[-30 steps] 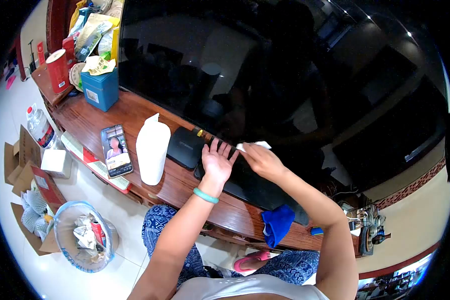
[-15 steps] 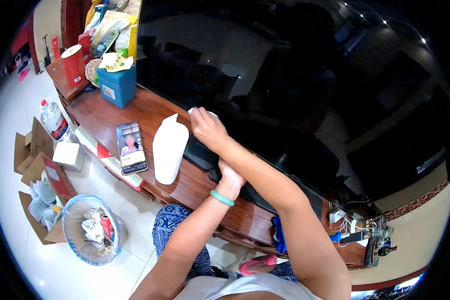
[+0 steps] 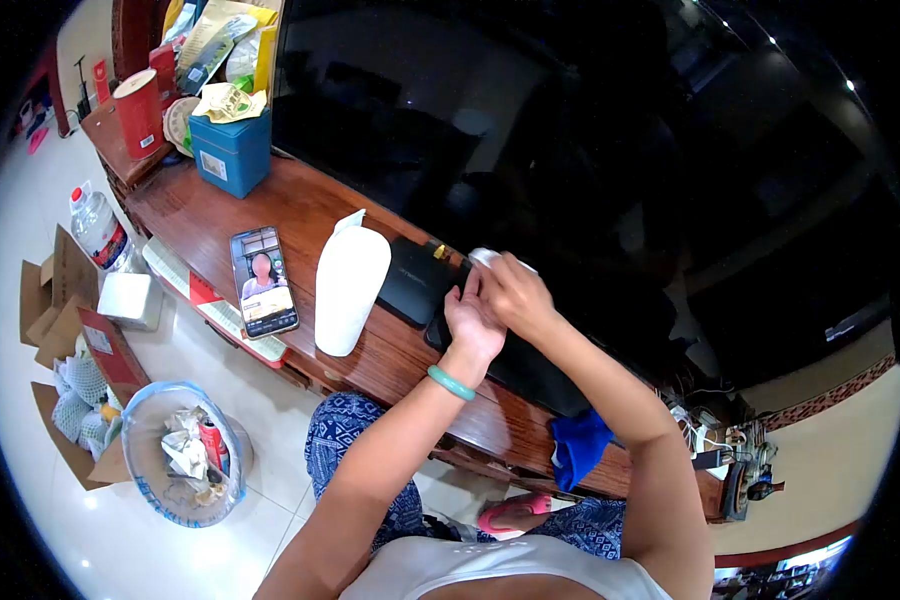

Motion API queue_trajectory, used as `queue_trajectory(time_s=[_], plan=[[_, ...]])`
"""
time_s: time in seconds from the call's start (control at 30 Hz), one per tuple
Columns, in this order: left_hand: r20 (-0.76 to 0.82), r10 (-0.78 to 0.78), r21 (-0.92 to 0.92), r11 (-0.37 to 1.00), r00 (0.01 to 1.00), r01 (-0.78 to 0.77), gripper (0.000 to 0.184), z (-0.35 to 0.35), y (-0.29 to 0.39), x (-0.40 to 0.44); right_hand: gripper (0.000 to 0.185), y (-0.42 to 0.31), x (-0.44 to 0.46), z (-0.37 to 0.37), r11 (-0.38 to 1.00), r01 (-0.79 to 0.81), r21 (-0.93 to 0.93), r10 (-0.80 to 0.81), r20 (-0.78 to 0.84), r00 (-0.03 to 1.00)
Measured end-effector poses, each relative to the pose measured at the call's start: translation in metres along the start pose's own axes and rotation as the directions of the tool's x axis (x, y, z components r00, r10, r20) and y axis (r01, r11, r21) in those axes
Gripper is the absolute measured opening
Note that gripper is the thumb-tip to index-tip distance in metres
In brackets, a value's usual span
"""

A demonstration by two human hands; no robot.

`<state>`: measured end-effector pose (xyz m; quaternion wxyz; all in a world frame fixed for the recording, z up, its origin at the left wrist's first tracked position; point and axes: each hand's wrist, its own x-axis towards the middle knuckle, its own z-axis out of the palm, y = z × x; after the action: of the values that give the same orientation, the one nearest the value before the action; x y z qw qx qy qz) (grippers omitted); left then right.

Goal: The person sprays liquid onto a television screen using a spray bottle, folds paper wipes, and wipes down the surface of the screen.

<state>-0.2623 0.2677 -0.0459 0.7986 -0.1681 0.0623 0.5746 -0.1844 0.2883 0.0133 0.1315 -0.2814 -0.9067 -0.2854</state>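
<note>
My right hand is closed on a piece of white paper towel, just in front of the dark TV screen. Just beside it my left hand, below a green bangle, is turned palm up, fingers stretched out and nothing in them. Left of both hands a white paper towel roll lies on the wooden cabinet top. A flat black box-like device rests between the roll and my left hand, partly hidden.
A lit phone lies left of the roll. Behind it are a blue box and a red canister. On the floor stand a lined trash bin and a water bottle. A blue cloth hangs at the cabinet edge.
My right hand has moved right with the paper towel. The left hand, previously under my right forearm, has come up next to it and its fingers now show.
</note>
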Motion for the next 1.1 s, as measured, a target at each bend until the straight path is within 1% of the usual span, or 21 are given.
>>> queue_trajectory(time_s=[0.03,0.1,0.17,0.2,0.23,0.27,0.3,0.33,0.37,0.4,0.43,0.5,0.53,0.57,0.67,0.77,0.87,0.97,1.0,1.03,1.1], plan=[[0.021,-0.036,-0.017,0.999,0.999,0.036,0.055,0.001,0.001,-0.003,0.023,-0.006,0.027,0.009,0.997,-0.009,0.08,0.016,-0.089,0.996],[0.022,0.027,-0.084,0.996,0.999,-0.025,0.046,-0.006,0.001,0.006,0.019,-0.014,0.072,0.034,0.999,0.049,-0.017,-0.05,-0.071,0.996],[0.174,-0.068,-0.14,0.986,0.982,0.093,0.044,-0.025,0.005,0.02,0.011,-0.021,0.115,0.048,0.989,0.11,-0.094,-0.126,-0.177,0.976],[0.508,-0.046,-0.147,0.979,0.86,0.139,0.042,-0.048,0.004,0.034,0.009,-0.023,0.125,0.053,0.987,0.135,-0.093,-0.149,-0.178,0.973],[0.503,-0.06,-0.139,0.979,0.862,0.15,0.042,-0.04,0.006,0.027,0.01,-0.023,0.125,0.057,0.987,0.127,-0.103,-0.146,-0.211,0.967],[0.269,-0.041,-0.124,0.989,0.962,0.077,0.042,-0.02,0.009,0.014,0.011,-0.021,0.116,0.054,0.989,0.118,-0.09,-0.135,-0.212,0.968],[0.022,-0.012,-0.087,0.996,1.0,0.014,0.043,-0.007,0.01,0.007,0.012,-0.018,0.104,0.05,0.991,0.108,-0.08,-0.122,-0.21,0.97],[0.039,0.009,-0.11,0.994,0.999,-0.005,0.043,-0.004,0.01,0.006,0.012,-0.013,0.086,0.042,0.992,0.087,-0.089,-0.104,-0.2,0.974],[-0.055,0.066,-0.014,0.998,0.996,-0.066,0.048,0.011,0.008,-0.006,0.015,-0.008,0.059,0.03,0.998,0.067,0.007,-0.066,-0.128,0.99],[0.01,0.03,0.007,1.0,1.0,-0.03,0.051,0.006,0.008,-0.003,0.018,-0.003,0.029,0.016,0.994,0.039,0.102,-0.034,-0.053,0.998],[0.074,-0.006,0.027,1.0,0.997,0.004,0.055,0.001,0.009,0.0,0.022,0.001,-0.003,-0.001,0.995,-0.041,0.091,0.035,0.064,0.997],[0.017,0.04,0.044,0.998,0.999,-0.041,0.061,0.007,0.006,0.002,0.02,0.014,-0.067,-0.032,0.999,-0.039,-0.029,0.038,-0.039,0.999],[0.113,0.01,-0.001,1.0,0.994,-0.01,0.061,0.0,0.008,0.004,0.018,0.016,-0.099,-0.046,0.99,-0.135,-0.048,0.134,-0.027,0.991],[0.104,0.016,0.001,1.0,0.994,-0.016,0.06,0.001,0.008,0.003,0.017,0.024,-0.128,-0.063,0.992,-0.105,-0.066,0.102,-0.045,0.994],[0.117,0.011,0.007,1.0,0.993,-0.012,0.059,0.001,0.009,0.002,0.016,0.04,-0.208,-0.104,0.98,-0.177,-0.09,0.182,0.048,0.982],[0.112,0.032,0.025,0.999,0.993,-0.035,0.058,0.003,0.007,0.0,0.015,0.042,-0.239,-0.117,0.964,-0.213,-0.159,0.22,0.025,0.975],[0.15,0.051,0.054,0.997,0.987,-0.06,0.058,-0.002,0.006,0.004,0.017,0.039,-0.226,-0.108,0.971,-0.185,-0.152,0.197,0.066,0.978],[0.165,0.062,0.088,0.993,0.984,-0.078,0.056,-0.006,0.007,0.007,0.027,0.031,-0.171,-0.066,0.984,-0.158,-0.08,0.149,-0.105,0.983],[0.104,0.092,0.128,0.986,0.99,-0.105,0.056,-0.002,0.005,0.007,0.03,0.028,-0.142,-0.053,0.992,-0.125,-0.029,0.12,-0.139,0.983],[0.113,0.085,0.114,0.989,0.99,-0.098,0.056,-0.004,0.007,0.008,0.032,0.02,-0.111,-0.043,0.986,-0.154,0.067,0.164,-0.203,0.965],[0.083,0.111,0.185,0.975,0.99,-0.124,0.055,-0.005,0.008,0.01,0.035,0.012,-0.063,-0.019,0.988,-0.119,0.101,0.143,-0.275,0.951]])
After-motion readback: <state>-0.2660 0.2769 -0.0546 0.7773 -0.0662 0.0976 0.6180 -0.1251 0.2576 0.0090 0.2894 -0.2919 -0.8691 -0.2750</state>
